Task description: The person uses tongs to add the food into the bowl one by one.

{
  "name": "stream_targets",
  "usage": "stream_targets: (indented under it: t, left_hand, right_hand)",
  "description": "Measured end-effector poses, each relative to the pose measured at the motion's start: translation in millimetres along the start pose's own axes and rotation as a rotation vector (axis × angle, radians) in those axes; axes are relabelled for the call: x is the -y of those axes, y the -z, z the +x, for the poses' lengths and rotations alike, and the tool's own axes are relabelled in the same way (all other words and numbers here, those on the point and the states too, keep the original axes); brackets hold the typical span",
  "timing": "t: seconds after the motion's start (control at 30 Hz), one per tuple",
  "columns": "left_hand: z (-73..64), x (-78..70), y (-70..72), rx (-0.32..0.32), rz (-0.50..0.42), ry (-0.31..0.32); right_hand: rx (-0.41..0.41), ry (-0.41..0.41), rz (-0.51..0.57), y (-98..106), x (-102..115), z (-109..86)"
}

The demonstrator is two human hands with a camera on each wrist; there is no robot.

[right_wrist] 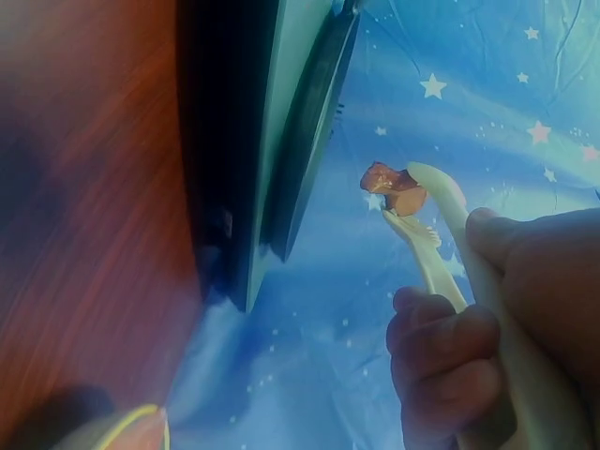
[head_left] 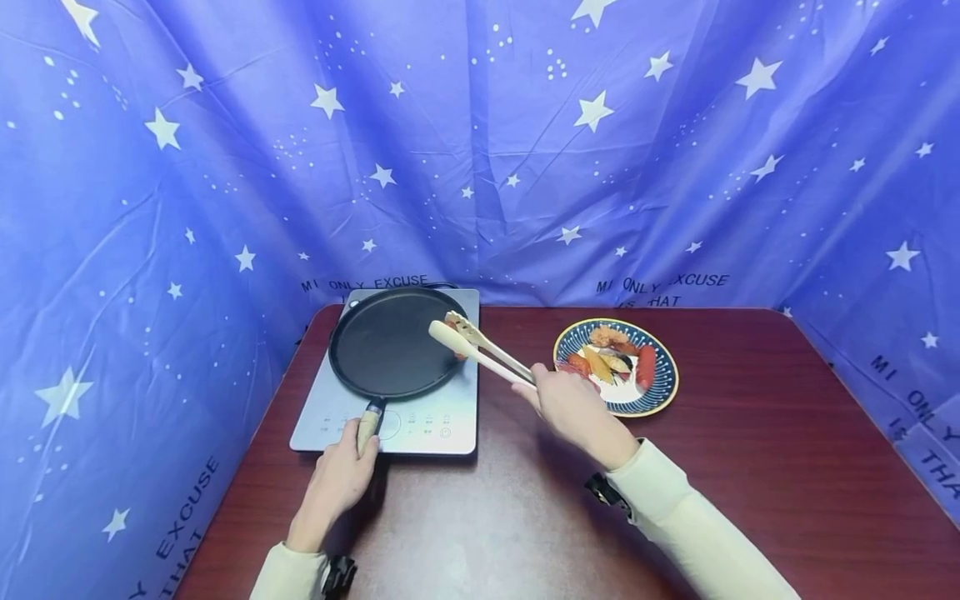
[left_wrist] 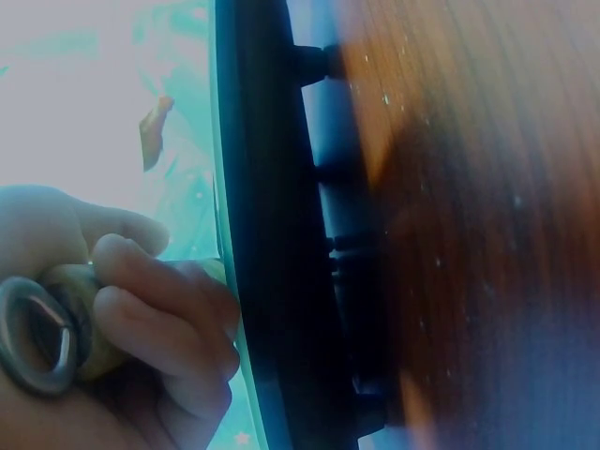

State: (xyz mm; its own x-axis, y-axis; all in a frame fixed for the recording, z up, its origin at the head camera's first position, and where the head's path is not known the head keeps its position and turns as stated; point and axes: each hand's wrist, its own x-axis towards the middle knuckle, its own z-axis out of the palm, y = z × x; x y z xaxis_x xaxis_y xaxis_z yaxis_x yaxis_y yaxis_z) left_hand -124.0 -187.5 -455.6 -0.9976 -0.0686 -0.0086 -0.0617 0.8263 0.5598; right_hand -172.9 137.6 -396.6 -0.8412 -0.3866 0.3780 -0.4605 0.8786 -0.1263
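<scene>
The left hand (head_left: 341, 475) is gripping the pale wooden handle (head_left: 367, 427) of a flat black pan (head_left: 393, 342), its fingers (left_wrist: 159, 314) curling round the grip just above the metal hanging ring (left_wrist: 37, 333) at the handle's end. The pan is sitting on a grey induction cooker (head_left: 420, 421) at about ten o'clock on the dark red table (head_left: 750, 467), with the handle pointing toward six o'clock. The right hand (head_left: 570, 408) is clasping a pair of cream tongs (head_left: 480, 350), squeezing their arms together, and the tips are reaching toward ten o'clock over the right edge of the pan. Between those tips the tongs are pinching a small reddish-brown piece of food (right_wrist: 394, 183), possibly meat, though the right wrist view is too blurred to be sure; it is hanging above the pan's rim at roughly three o'clock of the pan. Just beside the right hand, at its one o'clock, a blue patterned plate (head_left: 663, 392) is holding sausages (head_left: 647, 365) and other mixed pieces. A blue star-printed cloth (head_left: 480, 150) is enclosing the table on three sides.
</scene>
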Motion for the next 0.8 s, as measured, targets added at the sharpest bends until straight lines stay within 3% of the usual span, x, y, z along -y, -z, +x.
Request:
stream_targets:
  t: [0.17, 0.53, 0.8]
  left_hand:
    - [-0.3, 0.3, 0.1, 0.004, -0.007, 0.001]
    - [0.7, -0.2, 0.3, 0.012, -0.019, 0.012]
    - [2.0, 2.0, -1.1, 0.005, -0.025, 0.003]
  right_hand:
    - [0.012, 0.019, 0.025, -8.8, 11.3, 8.7]
    - [0.193, -0.049, 0.057, -27.7, 32.5, 27.5]
    - [0.242, -0.048, 0.065, -37.6, 40.3, 38.0]
